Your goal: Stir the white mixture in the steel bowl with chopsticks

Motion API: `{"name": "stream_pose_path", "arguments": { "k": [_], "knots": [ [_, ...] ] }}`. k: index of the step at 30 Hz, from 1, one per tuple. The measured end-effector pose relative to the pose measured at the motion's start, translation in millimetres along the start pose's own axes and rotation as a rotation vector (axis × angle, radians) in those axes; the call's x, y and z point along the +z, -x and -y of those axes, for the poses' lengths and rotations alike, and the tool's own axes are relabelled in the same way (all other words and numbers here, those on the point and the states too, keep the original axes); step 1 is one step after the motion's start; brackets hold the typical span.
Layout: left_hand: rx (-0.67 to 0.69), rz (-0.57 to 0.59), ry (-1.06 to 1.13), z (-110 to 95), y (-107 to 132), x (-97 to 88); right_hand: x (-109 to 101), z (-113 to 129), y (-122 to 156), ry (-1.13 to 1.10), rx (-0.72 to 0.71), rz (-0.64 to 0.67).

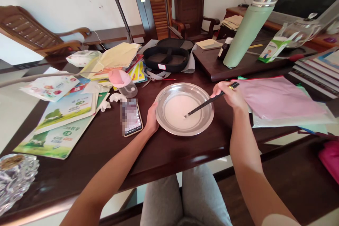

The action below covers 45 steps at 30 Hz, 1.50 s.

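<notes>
A shallow metal bowl (pixel 185 132) stands on the dark wooden table, holding a pale, milky liquid (pixel 178 106). My left hand (pixel 152 118) grips the bowl's left rim, its fingers partly hidden behind the edge. Black chopsticks (pixel 202 106) are pinched in my right hand (pixel 231 94) over the bowl's right rim. They slant down to the left, and their tips touch the liquid near the middle, with a little white stuff on them. Left of the bowl lies a phone (pixel 131 118), its screen lit and partly blurred out.
Workbooks (pixel 63 130), crumpled tissues (pixel 116 97) and a pink-lidded cup (pixel 123 82) lie to the left. Behind the bowl is an open black case (pixel 166 58). A green thermos (pixel 249 35) rises at the back right, near a pink folder (pixel 280 97). A glass dish (pixel 19 180) sits front left.
</notes>
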<state>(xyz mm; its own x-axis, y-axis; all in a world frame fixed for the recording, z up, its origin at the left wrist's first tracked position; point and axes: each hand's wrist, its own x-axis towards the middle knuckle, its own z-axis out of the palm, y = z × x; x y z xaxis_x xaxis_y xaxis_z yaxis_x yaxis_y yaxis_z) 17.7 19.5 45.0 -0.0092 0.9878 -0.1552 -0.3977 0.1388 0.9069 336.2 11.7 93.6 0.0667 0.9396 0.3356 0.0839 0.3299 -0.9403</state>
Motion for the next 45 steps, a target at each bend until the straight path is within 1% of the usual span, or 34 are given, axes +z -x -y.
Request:
{"name": "stream_pose_path", "arguments": {
  "k": [2,3,4,5,8,10,12,14,16,18,21,22,23,24,27,28,29,31,34,35,37,39,41,43,45],
  "knots": [
    [0.002,-0.002,-0.002,-0.2,0.0,0.4,6.6,1.8,-0.5,0.030,0.026,0.109],
    [0.002,-0.003,-0.002,-0.2,0.0,0.6,9.0,2.7,-1.0,0.056,0.033,0.130],
    [0.001,-0.003,-0.001,-0.2,0.0,0.8,10.0,3.4,-1.3,0.080,0.035,0.122],
    [-0.002,-0.001,-0.001,-0.2,0.1,1.0,9.4,3.6,-1.6,0.098,0.035,0.090],
    [-0.006,0.001,-0.003,-0.2,0.3,1.3,0.2,2.0,-1.0,0.101,0.020,-0.068],
    [-0.002,-0.008,-0.001,-0.4,0.5,1.2,-5.4,0.3,0.0,0.075,0.006,-0.115],
    [-0.002,-0.019,0.006,-0.4,0.6,1.1,-5.5,-0.3,0.8,0.064,0.007,-0.056],
    [-0.008,-0.024,0.009,-0.5,0.8,1.1,-0.9,0.6,0.6,0.080,0.021,0.048],
    [-0.014,-0.022,0.009,-0.7,1.1,1.3,3.6,2.0,-0.2,0.112,0.032,0.094],
    [-0.013,-0.017,0.010,-1.1,1.6,1.6,3.5,2.6,-0.9,0.140,0.036,0.049],
    [-0.006,-0.013,0.011,-1.5,2.0,1.8,-3.8,1.4,-0.3,0.127,0.014,-0.100],
    [-0.007,-0.013,0.008,-1.4,2.0,1.7,-5.9,0.9,0.1,0.109,0.005,-0.123],
    [-0.010,-0.014,0.005,-1.3,1.8,1.6,-6.9,0.6,0.6,0.090,0.001,-0.116],
    [-0.013,-0.018,0.003,-1.0,1.6,1.4,-6.4,0.5,0.9,0.074,0.003,-0.080],
    [-0.012,-0.038,0.004,0.2,0.6,0.8,1.2,2.0,0.4,0.075,0.031,0.096],
    [-0.009,-0.042,0.006,0.4,0.4,0.8,3.7,2.6,-0.2,0.090,0.035,0.127],
    [-0.007,-0.041,0.008,0.6,0.2,0.8,5.2,3.1,-0.8,0.107,0.033,0.129],
    [-0.007,-0.030,0.010,0.4,0.3,0.9,3.7,3.1,-1.5,0.139,0.027,0.062],
    [-0.012,-0.023,0.006,-0.6,1.0,1.4,-5.5,1.4,-0.8,0.138,0.008,-0.102],
    [-0.014,-0.024,0.004,-0.9,1.2,1.5,-7.7,0.9,-0.3,0.124,0.005,-0.122],
    [-0.018,-0.026,0.001,-1.5,1.7,1.7,-7.8,0.7,0.4,0.093,0.010,-0.076],
    [-0.016,-0.025,0.001,-1.9,2.0,2.0,-2.5,1.8,0.4,0.086,0.027,0.036],
    [-0.015,-0.029,0.000,-2.3,2.2,2.6,3.5,3.6,-0.3,0.110,0.033,0.102],
    [-0.019,-0.030,0.001,-2.8,2.6,3.5,5.0,4.7,-0.9,0.140,0.031,0.076],
    [-0.023,-0.020,0.009,-3.3,3.1,4.3,0.8,4.4,-0.8,0.150,0.021,-0.018]
  ]
}}
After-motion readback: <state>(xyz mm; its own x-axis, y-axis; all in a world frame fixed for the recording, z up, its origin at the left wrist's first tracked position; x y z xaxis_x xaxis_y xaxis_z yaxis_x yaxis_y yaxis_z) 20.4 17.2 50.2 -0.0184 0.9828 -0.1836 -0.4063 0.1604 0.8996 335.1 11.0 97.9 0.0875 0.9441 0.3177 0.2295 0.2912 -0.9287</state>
